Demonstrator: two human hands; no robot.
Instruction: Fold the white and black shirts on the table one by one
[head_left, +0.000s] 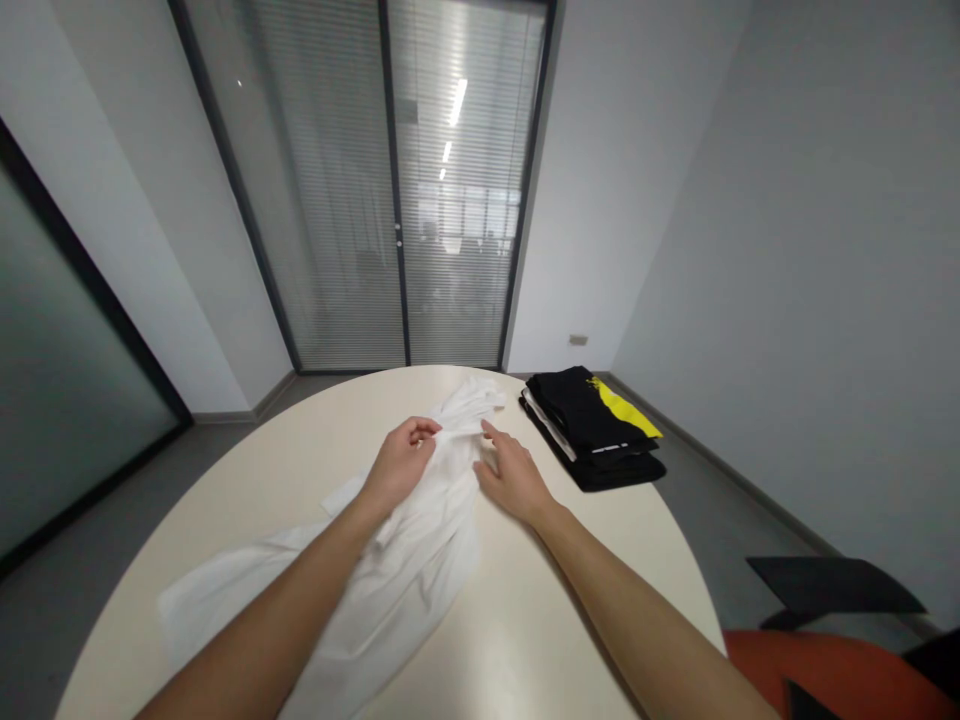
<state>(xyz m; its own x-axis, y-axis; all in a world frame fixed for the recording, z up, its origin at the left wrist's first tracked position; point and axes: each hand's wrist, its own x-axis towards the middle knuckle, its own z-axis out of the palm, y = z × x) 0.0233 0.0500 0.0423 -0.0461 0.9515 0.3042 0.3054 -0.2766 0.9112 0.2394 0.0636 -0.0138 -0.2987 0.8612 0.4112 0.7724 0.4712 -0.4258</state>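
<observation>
A crumpled white shirt (pixel 420 580) lies across the round table, bunched toward the far edge and spreading wide toward me. My left hand (pixel 401 460) pinches a fold near its far, narrow part, thumb and fingers close together. Across from it, my right hand (pixel 517 475) has its fingertips at the other end of the same fold, its thumb lower down by the cloth's right edge. A short strip of fabric runs straight between both sets of fingertips. My left forearm covers part of the shirt.
A stack of folded dark clothes (pixel 592 430), with a yellow patch and a white layer, sits at the right of the cream table (pixel 555 620). An orange chair (pixel 817 670) with a black armrest stands at the lower right. Glass panels (pixel 457 180) with blinds rise behind.
</observation>
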